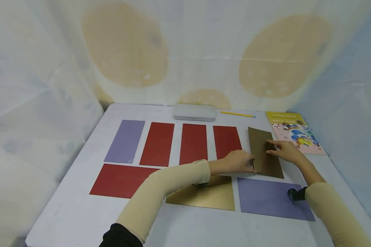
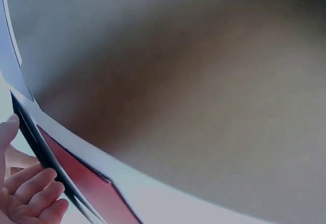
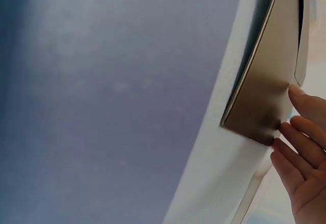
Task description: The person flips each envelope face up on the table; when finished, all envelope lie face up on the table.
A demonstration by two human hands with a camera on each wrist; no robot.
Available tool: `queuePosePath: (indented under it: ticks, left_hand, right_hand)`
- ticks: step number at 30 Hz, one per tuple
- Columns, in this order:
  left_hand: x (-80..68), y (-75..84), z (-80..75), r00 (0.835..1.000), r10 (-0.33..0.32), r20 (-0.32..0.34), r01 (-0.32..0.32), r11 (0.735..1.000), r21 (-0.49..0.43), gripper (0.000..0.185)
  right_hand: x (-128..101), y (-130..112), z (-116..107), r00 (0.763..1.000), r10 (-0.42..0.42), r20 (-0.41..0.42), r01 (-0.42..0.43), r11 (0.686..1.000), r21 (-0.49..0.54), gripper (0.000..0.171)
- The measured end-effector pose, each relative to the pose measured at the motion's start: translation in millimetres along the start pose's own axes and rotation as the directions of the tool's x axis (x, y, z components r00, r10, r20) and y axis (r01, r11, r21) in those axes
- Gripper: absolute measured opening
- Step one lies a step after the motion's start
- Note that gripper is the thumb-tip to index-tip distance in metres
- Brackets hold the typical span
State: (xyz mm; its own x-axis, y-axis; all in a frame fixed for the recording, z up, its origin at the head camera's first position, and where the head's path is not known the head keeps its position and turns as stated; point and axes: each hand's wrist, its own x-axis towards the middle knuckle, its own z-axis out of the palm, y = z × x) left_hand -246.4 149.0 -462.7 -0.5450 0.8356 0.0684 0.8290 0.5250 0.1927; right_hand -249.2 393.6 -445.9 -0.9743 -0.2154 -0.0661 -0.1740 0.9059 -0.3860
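A gold envelope [image 1: 264,163] lies lengthwise at the right of the table, one side edge slightly raised in the right wrist view. At its left edge my left hand [image 1: 236,162] holds it, thumb and curled fingers at the rim. From the right side, my right hand [image 1: 285,151] touches its upper face with thumb and forefinger. Those right fingers [image 3: 300,152] look fairly straight in the right wrist view. Beneath my left forearm another gold envelope [image 1: 201,199] is partly covered. A purple envelope [image 1: 266,197] lies below my right hand.
Red envelopes [image 1: 157,144] and a purple one [image 1: 125,140] form the back row; a wide red envelope [image 1: 120,180] lies front left. Behind them are a grey metal case [image 1: 194,112] and a yellow pencil [image 1: 238,114]. A colourful booklet [image 1: 296,133] lies beyond my right hand.
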Motion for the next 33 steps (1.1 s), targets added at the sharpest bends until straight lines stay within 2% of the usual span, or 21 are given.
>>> queuePosePath:
  ticks: [5,13,16,24,30,33]
  left_hand:
    - [5.6,2.9,4.5,1.000,-0.015,0.027,0.012,0.992,0.129,0.043]
    - [1.4,4.2,2.0,0.998,0.047,0.030,-0.051,0.989,0.142,0.037]
    - [1.2,2.5,2.7,0.997,0.071,0.034,-0.075,0.990,0.115,0.037]
    - [-2.6,1.3,-0.6,0.992,0.084,0.089,-0.089,0.994,0.055,0.044]
    - [-13.3,-7.2,-3.0,0.991,0.116,0.063,-0.109,0.989,-0.104,0.056]
    - [-22.2,-14.7,-6.1,0.993,0.109,0.054,-0.098,0.980,-0.171,0.066]
  right_hand:
    - [0.6,0.7,0.6,1.000,0.015,0.012,-0.015,1.000,-0.005,0.064]
    - [-8.5,-3.3,0.3,0.999,-0.028,-0.030,0.028,1.000,-0.010,0.059]
    - [-11.2,-5.4,1.4,0.999,-0.040,-0.035,0.040,0.999,-0.003,0.057]
    - [-8.4,-4.4,5.0,0.999,-0.045,-0.004,0.045,0.999,-0.027,0.056]
    - [-7.2,-8.3,-0.1,0.998,-0.066,-0.023,0.066,0.998,0.006,0.058]
    - [-3.5,-13.1,-2.9,0.998,-0.053,-0.038,0.054,0.998,0.022,0.061]
